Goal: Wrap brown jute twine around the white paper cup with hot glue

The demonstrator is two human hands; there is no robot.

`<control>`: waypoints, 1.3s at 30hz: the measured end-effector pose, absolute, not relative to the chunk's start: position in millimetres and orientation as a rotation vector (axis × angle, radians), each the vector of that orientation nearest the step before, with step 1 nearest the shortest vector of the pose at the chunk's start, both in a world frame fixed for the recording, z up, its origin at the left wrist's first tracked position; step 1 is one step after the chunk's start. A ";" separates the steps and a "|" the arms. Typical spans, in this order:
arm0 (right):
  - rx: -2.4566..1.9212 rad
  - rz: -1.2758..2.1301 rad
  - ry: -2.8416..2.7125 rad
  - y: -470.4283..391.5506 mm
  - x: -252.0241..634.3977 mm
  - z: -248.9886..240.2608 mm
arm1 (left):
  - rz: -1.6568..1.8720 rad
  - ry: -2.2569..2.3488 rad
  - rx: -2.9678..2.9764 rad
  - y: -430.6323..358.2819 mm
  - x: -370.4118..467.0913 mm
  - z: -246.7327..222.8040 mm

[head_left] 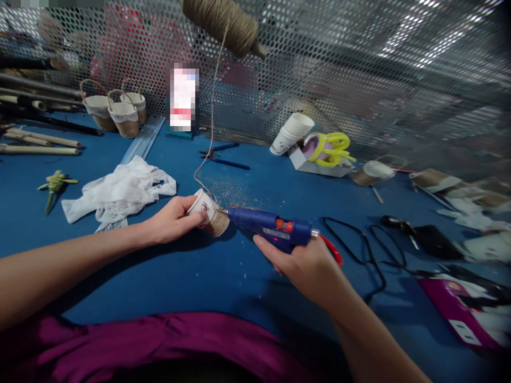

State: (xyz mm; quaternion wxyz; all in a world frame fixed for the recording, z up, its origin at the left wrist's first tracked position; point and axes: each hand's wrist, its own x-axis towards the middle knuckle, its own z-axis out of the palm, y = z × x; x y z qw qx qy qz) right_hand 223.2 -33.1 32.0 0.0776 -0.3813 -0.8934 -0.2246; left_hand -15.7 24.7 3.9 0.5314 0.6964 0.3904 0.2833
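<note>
My left hand (179, 218) is closed around the rim end of a white paper cup (205, 207), tilted with its base toward the right. Brown twine (219, 222) wraps the cup's lower part. From there the loose strand (213, 117) runs up to a large twine spool (223, 24) hanging above. In my right hand (303, 263) is a blue hot glue gun (267, 223), gripped by its handle. Its nozzle points left and meets or nearly meets the twine-covered side of the cup; the exact contact is too small to tell.
Lace fabric (120, 191) lies left, near small twine baskets (123, 117) and sticks (40, 150). Blue-handled pliers (227, 159) rest behind the cup. Stacked paper cups (291, 133) and yellow-handled scissors (329, 148) stand back right. A black cord (367, 250) loops at right. A perforated metal panel (359, 69) closes the back.
</note>
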 end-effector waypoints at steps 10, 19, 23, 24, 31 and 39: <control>-1.015 -0.599 -2.721 -30.2 228.8 38.7 | 0.687 0.882 1.680 25.8 -16.1 2.1; -1.313 -0.209 -2.635 -27.2 221.3 33.7 | 0.711 0.848 1.791 25.0 -18.4 2.6; -1.173 -0.329 -2.692 -31.5 225.6 40.1 | 0.724 0.823 1.808 26.1 -19.1 0.8; -1.131 -0.366 -2.692 -32.1 227.2 40.5 | 0.726 0.821 1.815 26.3 -19.3 0.4; -1.348 -0.119 -2.565 -28.0 224.6 32.1 | 0.740 0.780 1.869 26.2 -19.4 2.0; -1.322 -0.225 -2.581 -32.5 224.3 35.1 | 0.718 0.814 1.803 27.0 -19.0 1.1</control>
